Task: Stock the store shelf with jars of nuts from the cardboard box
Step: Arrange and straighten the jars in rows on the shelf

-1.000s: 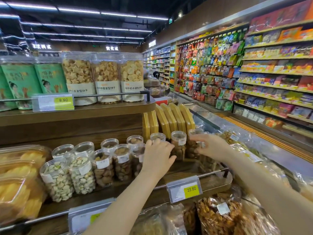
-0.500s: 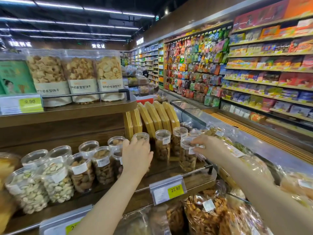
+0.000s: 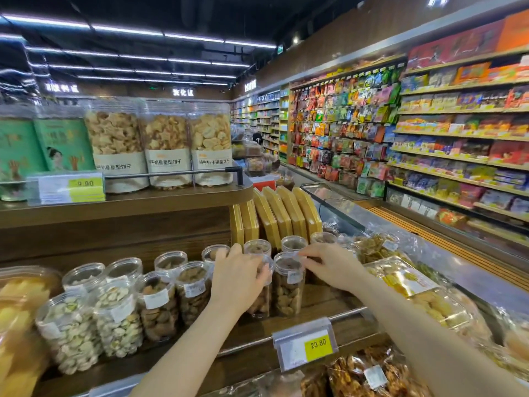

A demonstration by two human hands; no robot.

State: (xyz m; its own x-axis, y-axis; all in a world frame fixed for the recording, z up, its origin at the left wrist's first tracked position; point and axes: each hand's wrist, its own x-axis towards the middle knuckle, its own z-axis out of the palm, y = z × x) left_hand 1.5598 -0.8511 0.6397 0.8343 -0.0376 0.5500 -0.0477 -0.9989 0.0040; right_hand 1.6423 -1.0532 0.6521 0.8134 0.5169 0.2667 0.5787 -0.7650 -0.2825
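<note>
Clear plastic jars of nuts stand in two rows on the wooden shelf (image 3: 320, 303). My left hand (image 3: 239, 277) grips a front-row jar of brown nuts (image 3: 262, 300) around its top. Beside it on the right stands another jar of brown nuts (image 3: 287, 285), and my right hand (image 3: 329, 263) pinches its lid rim from the right. More jars (image 3: 259, 247) stand behind them. Jars of pale pistachios (image 3: 71, 330) fill the left end. No cardboard box is in view.
A metal rail with a yellow 23.80 price tag (image 3: 306, 345) runs along the shelf front. Yellow flat boxes (image 3: 282, 214) lean behind the jars. Bagged snacks (image 3: 398, 277) lie to the right, and an upper shelf carries large biscuit jars (image 3: 167, 143). The aisle (image 3: 446, 239) is at right.
My right hand has brought a jar leftward and set it in the front row beside the jar under my left hand. My left hand has shifted right onto that neighbouring jar.
</note>
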